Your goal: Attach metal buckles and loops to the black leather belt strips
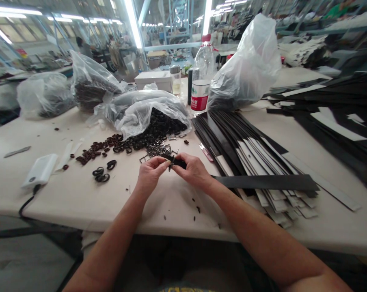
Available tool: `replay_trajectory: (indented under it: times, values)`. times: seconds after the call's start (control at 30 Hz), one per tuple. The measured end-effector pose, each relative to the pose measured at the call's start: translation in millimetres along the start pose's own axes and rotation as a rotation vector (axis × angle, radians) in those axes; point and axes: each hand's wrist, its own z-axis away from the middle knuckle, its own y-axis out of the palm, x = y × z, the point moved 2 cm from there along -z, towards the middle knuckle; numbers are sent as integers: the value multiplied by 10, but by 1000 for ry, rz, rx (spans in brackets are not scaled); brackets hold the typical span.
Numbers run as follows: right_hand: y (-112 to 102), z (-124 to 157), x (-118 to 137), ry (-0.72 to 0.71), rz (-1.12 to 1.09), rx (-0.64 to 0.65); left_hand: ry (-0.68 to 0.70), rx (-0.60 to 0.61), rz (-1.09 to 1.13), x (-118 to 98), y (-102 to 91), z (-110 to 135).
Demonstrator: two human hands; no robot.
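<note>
My left hand [151, 172] pinches a small metal buckle [171, 161] at the middle of the table. Meeting it there, my right hand [193, 169] is closed on the dark end of a black strap [267, 182], which appears to run under my right forearm to the right. Part of the strap is hidden by that hand and forearm. Just beyond my fingers lies a pile of loose metal buckles [159, 149]. Behind it, black loops [163, 125] spill from a clear plastic bag, with brown loops [95, 150] to their left.
A stack of black and white strips [244, 150] fans out at right, with pink-handled snips [206, 153] beside it. A plastic bottle [200, 91] and a filled bag [247, 65] stand behind. At left are a white power bank [40, 170] with a cable and a blade [17, 151].
</note>
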Motion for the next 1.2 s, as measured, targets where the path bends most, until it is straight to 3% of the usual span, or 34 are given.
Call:
replay_trajectory:
  times: [0.13,0.27,0.43,0.53,0.73,1.1,1.2]
  values:
    - [-98,-24,-2,64,-38,160,53,-93,0,-5,-45,-31]
    - [-130,-10,20,15,-77,235,54,-130,122,65,-114,-85]
    - [-16,30,44,-75,-240,160,-48,-17,197,93,-33,-47]
    - [32,43,60,-85,-273,111,-42,19,188,69,37,-4]
    - [84,62,92,-64,-340,82,50,-51,281,35,70,20]
    - [19,74,144,-43,-359,126,-81,-49,319,49,-52,-27]
    - [24,89,140,-31,-378,133,-39,-32,225,31,-77,-31]
